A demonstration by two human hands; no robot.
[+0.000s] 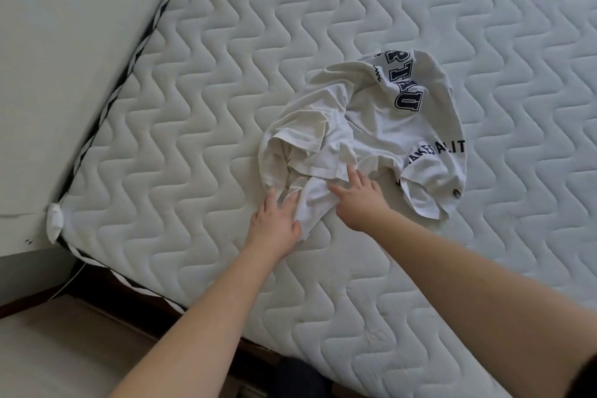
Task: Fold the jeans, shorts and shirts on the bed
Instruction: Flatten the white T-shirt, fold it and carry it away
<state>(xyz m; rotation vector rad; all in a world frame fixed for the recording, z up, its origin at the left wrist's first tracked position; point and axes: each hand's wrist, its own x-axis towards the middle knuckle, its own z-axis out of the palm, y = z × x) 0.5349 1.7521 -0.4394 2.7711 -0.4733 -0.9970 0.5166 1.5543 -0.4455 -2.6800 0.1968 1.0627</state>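
Note:
A white shirt (381, 126) with dark blue lettering lies crumpled in a heap on the quilted mattress (226, 81). My left hand (277, 220) lies at the heap's near left edge, fingers straight and touching the cloth. Just right of it, my right hand (358, 194) rests on the near part of the shirt with fingers spread and extended. Neither hand has cloth visibly gathered in it. No jeans or shorts are in view.
A pale wall (64, 58) runs along the mattress's left side, with a dark striped mattress border (129, 64) against it. A small white object (55, 223) sits at the corner. The floor (64, 349) lies below the near edge.

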